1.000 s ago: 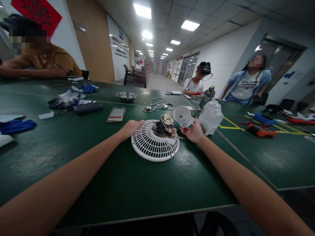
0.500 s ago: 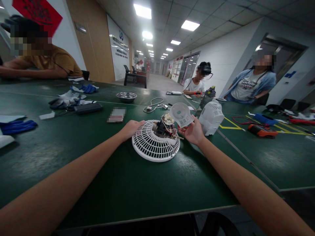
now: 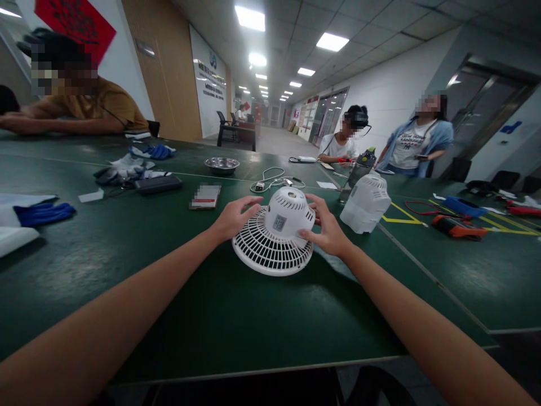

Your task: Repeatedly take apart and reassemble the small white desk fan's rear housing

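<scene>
R hand (image 3: pixel 326 230) grasping housing (image 3: pixel 289 204), L hand (image 3: pixel 233 220) released nr grille (image 3: pixel 270 251) — steady grille w/ your L, seat housing square.

The person's left forearm (image 3: pixel 139 287) and right forearm (image 3: pixel 406 287) are bare from the edges of the view up to the wrists, both smooth and slender in outline, looking broadest near the lower corners and tapering evenly to narrow wrists. The left hand (image 3: pixel 231 220) and the right hand (image 3: pixel 332 231) are bare too, slim, with slender fingers (image 3: pixel 252 201) and a distinct thumb on each. Nails and knuckle creases are too small and soft to make out.
</scene>
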A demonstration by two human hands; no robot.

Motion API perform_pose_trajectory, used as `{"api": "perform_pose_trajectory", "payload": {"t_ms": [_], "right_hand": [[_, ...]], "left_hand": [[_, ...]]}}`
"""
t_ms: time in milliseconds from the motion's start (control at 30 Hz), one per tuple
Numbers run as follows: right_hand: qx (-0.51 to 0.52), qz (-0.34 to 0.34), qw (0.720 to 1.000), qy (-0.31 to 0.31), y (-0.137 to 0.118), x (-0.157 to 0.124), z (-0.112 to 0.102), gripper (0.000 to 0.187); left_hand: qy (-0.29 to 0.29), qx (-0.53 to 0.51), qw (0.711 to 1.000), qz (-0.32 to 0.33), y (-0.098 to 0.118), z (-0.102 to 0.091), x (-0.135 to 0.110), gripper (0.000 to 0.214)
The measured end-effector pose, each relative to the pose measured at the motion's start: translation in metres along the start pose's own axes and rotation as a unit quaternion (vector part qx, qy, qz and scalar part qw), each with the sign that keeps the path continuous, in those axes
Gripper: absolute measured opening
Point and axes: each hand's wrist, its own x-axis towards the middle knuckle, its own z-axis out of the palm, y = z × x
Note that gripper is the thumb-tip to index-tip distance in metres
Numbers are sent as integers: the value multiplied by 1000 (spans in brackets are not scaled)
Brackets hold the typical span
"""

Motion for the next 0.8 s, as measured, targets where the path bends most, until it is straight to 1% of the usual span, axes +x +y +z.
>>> {"api": "perform_pose_trajectory", "payload": {"t_ms": [67, 133, 300, 400, 633, 800], "right_hand": [[-19, -12, 1000, -13, 1, 0, -2, 88], [-36, -21, 999, -27, 1, 0, -3, 87], [-70, -44, 996, -39, -4, 0, -5, 88], [-77, -54, 995, -40, -6, 1, -5, 88], [-70, -64, 994, -45, -5, 2, -3, 87], [-88, -43, 994, -48, -6, 2, -2, 99]], "left_hand": [[-70, -14, 996, 46, 7, 0, -1, 61], [-99, 10, 992, 72, 11, -1, 0, 66], [-104, 105, 982, 118, 18, 0, 4, 68], [-116, 140, 976, 116, 20, 2, 4, 67], [-122, 137, 979, 94, 25, 2, 2, 65], [-126, 136, 979, 82, 28, 2, 1, 68]]}}
